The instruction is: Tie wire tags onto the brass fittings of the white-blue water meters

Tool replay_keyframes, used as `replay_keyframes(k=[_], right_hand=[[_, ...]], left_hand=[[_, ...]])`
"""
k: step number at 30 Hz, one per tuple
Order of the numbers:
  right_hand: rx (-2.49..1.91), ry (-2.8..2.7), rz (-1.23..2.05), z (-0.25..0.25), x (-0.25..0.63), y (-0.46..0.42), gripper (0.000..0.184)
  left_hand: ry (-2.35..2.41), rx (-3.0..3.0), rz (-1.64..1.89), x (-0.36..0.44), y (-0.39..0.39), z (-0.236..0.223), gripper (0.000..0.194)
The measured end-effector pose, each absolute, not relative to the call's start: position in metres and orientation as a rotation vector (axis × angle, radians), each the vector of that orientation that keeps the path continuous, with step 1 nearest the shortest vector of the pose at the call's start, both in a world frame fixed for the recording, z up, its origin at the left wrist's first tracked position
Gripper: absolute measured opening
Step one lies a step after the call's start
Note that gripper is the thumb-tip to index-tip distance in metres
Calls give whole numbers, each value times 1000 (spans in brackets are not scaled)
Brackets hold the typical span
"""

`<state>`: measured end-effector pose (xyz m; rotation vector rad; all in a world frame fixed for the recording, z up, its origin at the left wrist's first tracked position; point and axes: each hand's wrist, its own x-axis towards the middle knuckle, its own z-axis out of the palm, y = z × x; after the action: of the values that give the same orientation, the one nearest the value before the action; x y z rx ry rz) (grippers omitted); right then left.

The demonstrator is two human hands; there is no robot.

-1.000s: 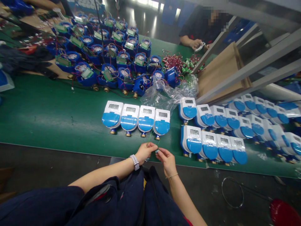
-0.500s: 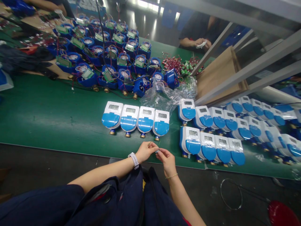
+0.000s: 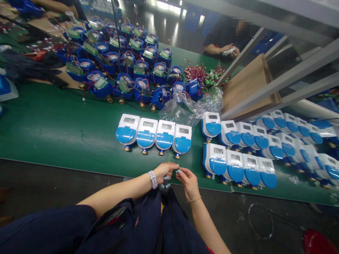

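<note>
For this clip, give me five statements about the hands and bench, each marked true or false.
1. The left hand holds thin green strands. True.
2. The right hand is empty. False: it pinches a small part.
3. The pale wristband is on the right wrist. False: it is on the left.
4. Clear plastic film lies beyond the row of four meters. True.
5. Those meters have white upper sections. True.

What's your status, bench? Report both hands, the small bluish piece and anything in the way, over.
Left hand pinching thin green wires. Right hand gripping small bluish piece. Four-meter row just beyond; no obstruction visible at fingertips.
</note>
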<state>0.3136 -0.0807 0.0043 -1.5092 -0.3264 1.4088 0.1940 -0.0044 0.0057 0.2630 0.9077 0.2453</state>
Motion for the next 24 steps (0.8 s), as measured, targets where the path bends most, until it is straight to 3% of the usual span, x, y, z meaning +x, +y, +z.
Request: replay_keyframes(k=[24], right_hand=[[-1466,-272,1431,10,314,-74,27]], left_hand=[[985,274,430,199,-16,5,34]])
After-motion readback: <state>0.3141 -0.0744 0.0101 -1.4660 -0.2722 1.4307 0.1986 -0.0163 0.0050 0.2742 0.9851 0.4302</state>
